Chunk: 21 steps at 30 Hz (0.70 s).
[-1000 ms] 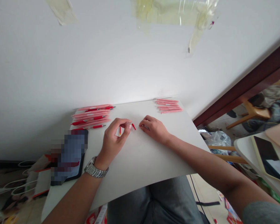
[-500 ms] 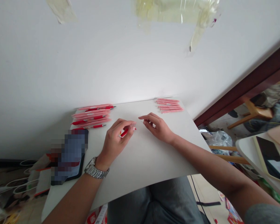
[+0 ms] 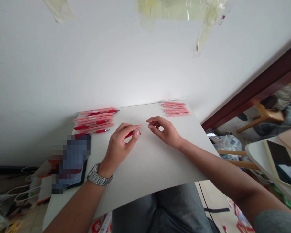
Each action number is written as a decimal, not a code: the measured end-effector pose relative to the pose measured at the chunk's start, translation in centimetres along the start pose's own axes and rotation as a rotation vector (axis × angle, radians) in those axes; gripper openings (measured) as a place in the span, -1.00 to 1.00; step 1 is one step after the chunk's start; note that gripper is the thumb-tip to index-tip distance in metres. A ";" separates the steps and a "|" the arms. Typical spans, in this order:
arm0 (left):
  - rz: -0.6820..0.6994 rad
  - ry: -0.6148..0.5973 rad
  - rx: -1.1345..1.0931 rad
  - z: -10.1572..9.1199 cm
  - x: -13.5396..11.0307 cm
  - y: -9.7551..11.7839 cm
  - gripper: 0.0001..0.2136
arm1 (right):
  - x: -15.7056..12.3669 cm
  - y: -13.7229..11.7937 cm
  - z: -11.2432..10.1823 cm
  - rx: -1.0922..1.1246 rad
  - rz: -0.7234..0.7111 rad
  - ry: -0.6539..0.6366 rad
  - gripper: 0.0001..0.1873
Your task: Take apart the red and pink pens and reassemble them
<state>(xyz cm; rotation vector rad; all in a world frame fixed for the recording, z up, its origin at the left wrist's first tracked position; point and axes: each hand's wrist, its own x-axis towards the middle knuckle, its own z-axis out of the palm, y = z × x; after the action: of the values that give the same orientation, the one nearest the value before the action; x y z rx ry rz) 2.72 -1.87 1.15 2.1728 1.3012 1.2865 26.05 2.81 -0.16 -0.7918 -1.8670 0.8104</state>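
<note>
My left hand point(image 3: 123, 136) is closed, thumb and fingers round a red pen point(image 3: 129, 134); most of the pen is hidden, and a clear bit shows near the fingertips. Across a small gap, my right hand point(image 3: 163, 130) is curled with thumb and index tip close together. Something tiny and pale seems to lie between those tips, too small to name. Pink pens and red pens point(image 3: 94, 120) lie in a row at the table's back left. At the back right is a smaller group of pink pens point(image 3: 176, 109).
A white table point(image 3: 145, 168) stands against a wall carrying old tape point(image 3: 169, 11). At its left edge lies a phone point(image 3: 80, 181), partly blurred out. On the right, a second surface bears a dark tablet-like device point(image 3: 278, 158), beside a wooden chair point(image 3: 264, 116).
The right hand's index finger and thumb have curled closer together. My left hand keeps the red pen in nearly the same place, its fingers slightly shifted.
</note>
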 end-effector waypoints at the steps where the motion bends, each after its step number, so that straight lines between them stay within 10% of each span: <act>1: 0.001 -0.001 0.002 0.0 0.0 0.0 -0.79 | 0.0 -0.1 0.0 0.015 0.007 0.011 -0.79; 21: -0.002 -0.014 0.025 0.4 -0.3 -0.6 -0.91 | 0.1 -1.0 -0.6 -0.033 -0.181 -0.009 -0.82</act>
<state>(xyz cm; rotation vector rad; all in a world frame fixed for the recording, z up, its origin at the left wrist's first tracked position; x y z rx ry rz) 2.70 -1.69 0.40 2.1930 1.3207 1.2591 26.34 2.47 0.91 -0.6290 -1.9332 0.6712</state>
